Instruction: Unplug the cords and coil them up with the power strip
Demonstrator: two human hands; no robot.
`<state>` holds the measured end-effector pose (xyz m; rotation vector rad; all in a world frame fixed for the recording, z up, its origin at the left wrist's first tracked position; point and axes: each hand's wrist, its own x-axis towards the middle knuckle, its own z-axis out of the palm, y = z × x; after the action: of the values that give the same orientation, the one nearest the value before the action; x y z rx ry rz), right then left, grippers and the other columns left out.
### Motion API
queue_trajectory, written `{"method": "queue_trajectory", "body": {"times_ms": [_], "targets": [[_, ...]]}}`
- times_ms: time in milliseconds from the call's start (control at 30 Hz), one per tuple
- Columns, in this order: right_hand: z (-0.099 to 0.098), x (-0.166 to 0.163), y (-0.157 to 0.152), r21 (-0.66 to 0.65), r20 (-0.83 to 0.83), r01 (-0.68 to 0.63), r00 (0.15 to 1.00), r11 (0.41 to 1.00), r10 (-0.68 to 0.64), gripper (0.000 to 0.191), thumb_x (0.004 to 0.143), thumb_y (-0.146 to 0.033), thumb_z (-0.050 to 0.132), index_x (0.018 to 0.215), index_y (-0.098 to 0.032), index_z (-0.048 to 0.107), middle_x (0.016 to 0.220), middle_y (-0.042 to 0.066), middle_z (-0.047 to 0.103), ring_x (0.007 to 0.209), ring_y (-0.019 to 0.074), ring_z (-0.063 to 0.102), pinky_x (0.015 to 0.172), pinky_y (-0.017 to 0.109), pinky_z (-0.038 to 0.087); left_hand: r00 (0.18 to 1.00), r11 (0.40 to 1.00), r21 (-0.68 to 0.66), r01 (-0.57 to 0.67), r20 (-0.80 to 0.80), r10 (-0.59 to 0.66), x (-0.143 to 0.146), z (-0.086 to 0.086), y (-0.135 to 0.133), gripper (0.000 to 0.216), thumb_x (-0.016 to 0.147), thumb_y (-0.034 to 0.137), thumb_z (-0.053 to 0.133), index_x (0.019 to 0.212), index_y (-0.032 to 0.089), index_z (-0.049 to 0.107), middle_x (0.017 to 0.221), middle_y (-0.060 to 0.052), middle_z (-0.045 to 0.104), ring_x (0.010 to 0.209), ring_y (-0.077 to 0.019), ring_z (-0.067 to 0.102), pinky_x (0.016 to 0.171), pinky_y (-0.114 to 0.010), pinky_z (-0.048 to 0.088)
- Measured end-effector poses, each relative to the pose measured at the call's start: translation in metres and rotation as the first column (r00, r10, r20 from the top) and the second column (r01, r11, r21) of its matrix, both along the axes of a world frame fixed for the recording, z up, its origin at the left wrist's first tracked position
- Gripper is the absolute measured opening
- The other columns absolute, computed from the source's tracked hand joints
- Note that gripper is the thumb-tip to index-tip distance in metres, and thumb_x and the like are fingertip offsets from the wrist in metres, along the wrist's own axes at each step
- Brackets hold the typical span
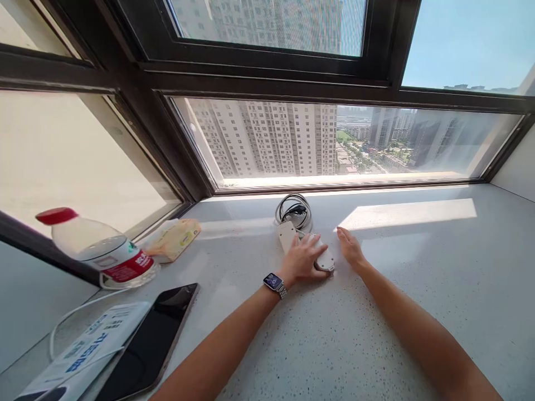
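Note:
A white power strip [287, 234] lies on the speckled stone windowsill [334, 334], with its coiled white cable [295, 211] bundled just behind it near the window. My left hand [303, 259], a watch on its wrist, rests on top of the strip's near end, fingers laid over it. My right hand [350, 249] lies flat on the sill just right of the strip, fingers together and pointing toward the window, holding nothing.
At the left stand a clear plastic bottle [100, 248] with a red cap, a yellow tissue pack [175, 239], a dark phone [154, 340] and a white printed box [83, 351] with a thin cable. The window frame [334, 186] bounds the far edge.

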<state>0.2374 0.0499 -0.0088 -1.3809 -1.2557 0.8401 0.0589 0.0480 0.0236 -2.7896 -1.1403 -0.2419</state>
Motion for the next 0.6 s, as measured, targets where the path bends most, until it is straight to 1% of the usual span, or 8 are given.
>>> {"method": "queue_trajectory", "body": {"times_ms": [100,167,267,333,400,500,533,600], "targets": [[-0.003,0.015,-0.037,0.085,0.025,0.017,1.000,0.996,-0.019,0.058,0.083,-0.064,0.040,0.099,-0.016,0.068,0.101,0.011,0.068,0.096,0.0258,0.061,0.081,0.035,0.047,0.985,0.986,0.003,-0.169,-0.016,0.169,-0.014,0.003,0.031,0.072,0.071,0.065,0.056,0.129,0.023,0.056,0.142,-0.017,0.043,0.128,-0.0393,0.037,0.106,-0.060,0.015],[-0.004,0.023,-0.057,0.119,0.072,0.029,0.997,0.993,-0.038,0.050,0.084,-0.059,0.043,0.088,-0.016,0.069,0.087,0.009,0.069,0.083,0.0231,0.061,0.070,0.031,0.046,0.961,0.962,-0.009,-0.273,-0.043,0.273,-0.025,0.005,0.048,0.072,0.073,0.066,0.053,0.130,0.023,0.054,0.144,-0.017,0.041,0.128,-0.0390,0.037,0.106,-0.061,0.015],[-0.003,0.028,-0.072,0.208,0.147,0.053,0.985,0.977,-0.085,0.041,0.085,-0.050,0.045,0.073,-0.017,0.066,0.076,0.007,0.067,0.074,0.0192,0.058,0.063,0.027,0.042,0.905,0.906,-0.033,-0.422,-0.080,0.418,-0.044,0.009,0.071,0.076,0.074,0.069,0.047,0.135,0.023,0.049,0.146,-0.016,0.038,0.129,-0.0401,0.035,0.104,-0.062,0.017],[-0.004,0.027,-0.072,0.263,0.174,0.089,0.975,0.961,-0.138,0.040,0.084,-0.046,0.045,0.059,-0.018,0.057,0.062,0.004,0.059,0.062,0.0154,0.052,0.057,0.025,0.038,0.862,0.863,-0.054,-0.503,-0.106,0.496,-0.056,0.012,0.084,0.080,0.074,0.072,0.043,0.138,0.023,0.046,0.148,-0.016,0.035,0.130,-0.0422,0.032,0.104,-0.062,0.017],[-0.006,0.023,-0.067,0.269,0.165,0.115,0.973,0.956,-0.164,0.043,0.082,-0.046,0.047,0.048,-0.020,0.040,0.048,-0.002,0.041,0.049,0.0108,0.037,0.048,0.024,0.029,0.825,0.822,-0.085,-0.563,-0.117,0.553,-0.066,0.015,0.096,0.083,0.074,0.074,0.042,0.139,0.023,0.044,0.149,-0.017,0.034,0.131,-0.0438,0.031,0.104,-0.063,0.017],[-0.010,0.020,-0.058,0.225,0.110,0.124,0.982,0.967,-0.152,0.048,0.078,-0.044,0.049,0.048,-0.022,0.019,0.046,-0.006,0.017,0.045,0.0071,0.017,0.043,0.023,0.015,0.759,0.747,-0.135,-0.652,-0.102,0.644,-0.076,0.021,0.109,0.081,0.077,0.069,0.044,0.140,0.019,0.043,0.150,-0.019,0.030,0.133,-0.0456,0.027,0.103,-0.065,0.017],[-0.010,0.021,-0.056,0.220,0.093,0.119,0.986,0.968,-0.142,0.048,0.078,-0.043,0.049,0.049,-0.022,0.017,0.047,-0.006,0.014,0.045,0.0067,0.014,0.043,0.023,0.013,0.747,0.734,-0.142,-0.664,-0.088,0.659,-0.078,0.022,0.112,0.080,0.078,0.066,0.045,0.140,0.015,0.042,0.149,-0.021,0.030,0.133,-0.0464,0.026,0.103,-0.065,0.016],[-0.007,0.023,-0.054,0.236,0.072,0.103,0.990,0.966,-0.123,0.047,0.077,-0.041,0.049,0.049,-0.023,0.016,0.047,-0.006,0.012,0.045,0.0064,0.012,0.042,0.024,0.012,0.766,0.755,-0.131,-0.642,-0.057,0.641,-0.075,0.023,0.110,0.081,0.080,0.063,0.046,0.141,0.010,0.038,0.150,-0.022,0.027,0.135,-0.0465,0.021,0.105,-0.065,0.012]]}}
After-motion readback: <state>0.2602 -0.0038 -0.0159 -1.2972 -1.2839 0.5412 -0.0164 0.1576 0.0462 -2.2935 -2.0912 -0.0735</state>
